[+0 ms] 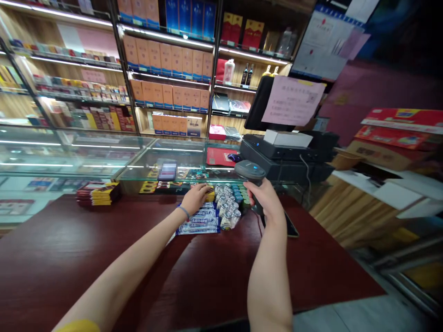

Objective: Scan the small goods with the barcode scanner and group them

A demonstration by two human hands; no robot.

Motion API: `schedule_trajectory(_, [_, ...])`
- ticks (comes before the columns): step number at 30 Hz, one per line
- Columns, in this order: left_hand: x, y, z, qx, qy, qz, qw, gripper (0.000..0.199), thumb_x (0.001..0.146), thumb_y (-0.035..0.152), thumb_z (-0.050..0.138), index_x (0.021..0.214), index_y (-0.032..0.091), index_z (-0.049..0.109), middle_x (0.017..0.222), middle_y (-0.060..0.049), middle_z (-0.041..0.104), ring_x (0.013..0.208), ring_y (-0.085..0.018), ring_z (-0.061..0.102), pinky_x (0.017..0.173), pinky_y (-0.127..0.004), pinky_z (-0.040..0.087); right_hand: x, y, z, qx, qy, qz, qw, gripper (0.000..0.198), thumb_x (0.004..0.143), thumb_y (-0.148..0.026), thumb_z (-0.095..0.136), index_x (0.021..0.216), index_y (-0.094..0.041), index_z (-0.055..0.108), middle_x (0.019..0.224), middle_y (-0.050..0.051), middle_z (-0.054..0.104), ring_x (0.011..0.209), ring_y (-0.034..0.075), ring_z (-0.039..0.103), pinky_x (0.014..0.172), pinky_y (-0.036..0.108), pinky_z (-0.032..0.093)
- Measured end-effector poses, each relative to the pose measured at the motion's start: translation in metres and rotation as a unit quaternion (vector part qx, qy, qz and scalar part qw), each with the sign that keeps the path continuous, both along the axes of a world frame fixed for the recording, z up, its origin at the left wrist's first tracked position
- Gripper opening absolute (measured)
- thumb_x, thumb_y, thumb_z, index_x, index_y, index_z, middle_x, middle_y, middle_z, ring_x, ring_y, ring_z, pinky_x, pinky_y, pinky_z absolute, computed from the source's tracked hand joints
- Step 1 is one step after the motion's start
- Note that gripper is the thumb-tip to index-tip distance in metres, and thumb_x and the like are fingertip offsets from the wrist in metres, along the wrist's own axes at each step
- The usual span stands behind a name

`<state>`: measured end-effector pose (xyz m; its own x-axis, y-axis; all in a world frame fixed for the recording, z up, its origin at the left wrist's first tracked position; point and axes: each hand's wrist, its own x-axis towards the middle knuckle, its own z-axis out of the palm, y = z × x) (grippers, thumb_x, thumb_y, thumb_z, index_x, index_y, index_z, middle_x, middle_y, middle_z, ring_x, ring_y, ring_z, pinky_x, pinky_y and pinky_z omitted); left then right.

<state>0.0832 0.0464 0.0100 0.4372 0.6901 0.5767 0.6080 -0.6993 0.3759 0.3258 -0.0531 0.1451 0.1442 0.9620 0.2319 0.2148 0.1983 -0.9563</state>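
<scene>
Grey scanner wrapped firmly in the right grip

From the head view, I have the right grip [267,195] closed around the handle of the scanner [249,169], which I hold above the far part of the worktop [148,276], just right of the small cans [228,214]. I judge it light and stiff, its hard plastic casing a little slippery and liable to crack if dropped; the handle, just under the head, is where I'd take hold. Its broad head stretches mostly left to right, nose seemingly to the left, while the handle runs down and slightly right. I can't see where its window aims. My left grip [195,200] rests its fingertips at a yellow packet [210,196], beyond the blue-and-white wrapped sticks [199,222]; whether it pinches that packet, I can't tell.
</scene>
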Motion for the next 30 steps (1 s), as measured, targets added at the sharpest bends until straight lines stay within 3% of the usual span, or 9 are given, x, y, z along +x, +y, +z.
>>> schedule_trajectory(5, [0.016, 0.009, -0.011, 0.006, 0.08, 0.04, 0.996, 0.044, 0.084, 0.014, 0.066, 0.126, 0.027, 0.063, 0.13, -0.01, 0.062, 0.124, -0.028, 0.056, 0.109, -0.043, 0.044, 0.003, -0.001, 0.001, 0.001, 0.011, -0.004, 1.0, 0.025, 0.075, -0.037, 0.07, 0.07, -0.023, 0.05, 0.045, -0.008, 0.05, 0.03, 0.01, 0.042, 0.034, 0.023, 0.034])
schedule_trajectory(9, [0.02, 0.007, -0.013, 0.005, 0.112, 0.064, 0.992, 0.04, 0.083, 0.018, 0.069, 0.123, 0.024, 0.065, 0.122, -0.014, 0.066, 0.122, -0.032, 0.058, 0.107, -0.047, 0.043, 0.002, 0.001, 0.0, -0.002, 0.012, 0.0, 1.0, 0.023, 0.076, -0.037, 0.069, 0.071, -0.023, 0.051, 0.046, -0.007, 0.051, 0.031, 0.01, 0.043, 0.034, 0.024, 0.034])
schedule_trajectory(15, [0.021, 0.005, -0.006, -0.02, 0.112, 0.058, 0.992, 0.035, 0.085, 0.005, 0.058, 0.112, 0.024, 0.069, 0.107, -0.012, 0.071, 0.106, -0.028, 0.066, 0.095, -0.04, 0.048, -0.003, 0.001, 0.001, -0.007, 0.017, -0.003, 1.0, 0.023, 0.075, -0.036, 0.069, 0.073, -0.025, 0.05, 0.047, -0.008, 0.051, 0.032, 0.011, 0.042, 0.034, 0.025, 0.035])
schedule_trajectory(18, [0.013, 0.002, 0.001, 0.003, 0.094, 0.035, 0.995, 0.034, 0.087, 0.006, 0.056, 0.113, 0.024, 0.069, 0.106, -0.011, 0.073, 0.104, -0.027, 0.067, 0.095, -0.04, 0.048, -0.006, 0.001, 0.002, -0.003, 0.018, 0.0, 1.0, 0.023, 0.075, -0.036, 0.07, 0.073, -0.025, 0.05, 0.047, -0.008, 0.05, 0.032, 0.011, 0.042, 0.034, 0.025, 0.035])
schedule_trajectory(22, [-0.009, -0.009, 0.008, 0.054, -0.002, 0.027, 0.998, 0.038, 0.088, 0.008, 0.054, 0.121, 0.023, 0.064, 0.113, -0.011, 0.072, 0.109, -0.027, 0.065, 0.101, -0.042, 0.045, -0.014, 0.001, 0.004, 0.004, 0.017, -0.005, 1.0, 0.022, 0.076, -0.036, 0.069, 0.073, -0.025, 0.05, 0.046, -0.007, 0.051, 0.033, 0.012, 0.042, 0.035, 0.025, 0.034])
schedule_trajectory(25, [-0.031, -0.022, 0.008, 0.046, -0.118, 0.06, 0.99, 0.031, 0.094, 0.016, 0.05, 0.121, 0.024, 0.062, 0.11, -0.009, 0.072, 0.102, -0.026, 0.067, 0.093, -0.039, 0.049, -0.021, -0.001, 0.007, 0.008, -0.001, -0.001, 1.0, 0.024, 0.077, -0.036, 0.068, 0.071, -0.025, 0.048, 0.045, -0.007, 0.05, 0.033, 0.011, 0.043, 0.037, 0.025, 0.034])
schedule_trajectory(27, [-0.047, -0.03, 0.006, 0.015, -0.215, 0.077, 0.974, 0.027, 0.096, 0.022, 0.051, 0.122, 0.024, 0.06, 0.107, -0.008, 0.071, 0.096, -0.024, 0.069, 0.086, -0.036, 0.052, -0.028, -0.002, 0.009, 0.009, -0.012, 0.005, 1.0, 0.024, 0.078, -0.037, 0.068, 0.072, -0.025, 0.048, 0.046, -0.007, 0.05, 0.034, 0.011, 0.044, 0.038, 0.025, 0.034])
schedule_trajectory(30, [-0.072, -0.039, 0.001, -0.043, -0.357, 0.108, 0.927, 0.03, 0.092, 0.031, 0.06, 0.12, 0.022, 0.057, 0.096, -0.005, 0.07, 0.087, -0.021, 0.069, 0.079, -0.032, 0.054, -0.041, -0.001, 0.009, 0.006, -0.019, 0.009, 1.0, 0.023, 0.076, -0.038, 0.069, 0.076, -0.025, 0.05, 0.048, -0.007, 0.051, 0.035, 0.012, 0.045, 0.037, 0.025, 0.034])
